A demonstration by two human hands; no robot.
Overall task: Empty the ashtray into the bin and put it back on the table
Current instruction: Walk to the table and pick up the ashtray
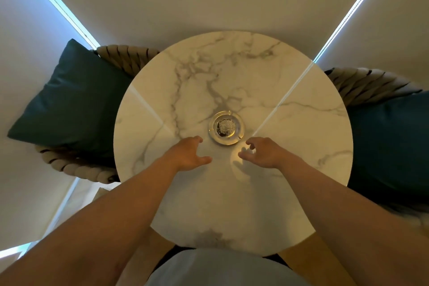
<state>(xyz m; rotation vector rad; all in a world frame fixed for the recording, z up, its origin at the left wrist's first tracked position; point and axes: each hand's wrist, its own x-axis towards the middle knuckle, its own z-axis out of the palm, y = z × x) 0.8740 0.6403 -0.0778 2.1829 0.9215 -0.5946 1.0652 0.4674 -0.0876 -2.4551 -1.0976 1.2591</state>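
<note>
Head view, looking down at a round marble table point(290, 169). Glass ashtray point(226, 128) sits near the table's middle, upright, with a pile of grey-white ash in its bowl. Not emptied yet.

Left hand point(189, 154) is just near-left of the ashtray, fingers spread and curled, thumb out, holding nothing. Right hand point(262, 152) is just near-right of the ashtray, fingers bent in a loose claw, also empty. Neither touches the glass; both are close to its near rim with a gap showing. Whether they rest on the table or hover above it, can't tell, though a shadow sits under the right hand.

Teal cushion point(69, 100) on a woven chair point(125, 58) lies left of the ashtray, past the table edge. A second woven chair point(366, 83) with another teal cushion point(390, 141) is to the right of it. No bin in view anywhere.

Progress: looks like the very start. Judging from the pose, the step in hand is the two-handed reach to pick the ashtray up. Nothing done so far. Left to do: grasp, lift level so ash stays in, carry to the bin, tip out, bring back, set down on the table.
</note>
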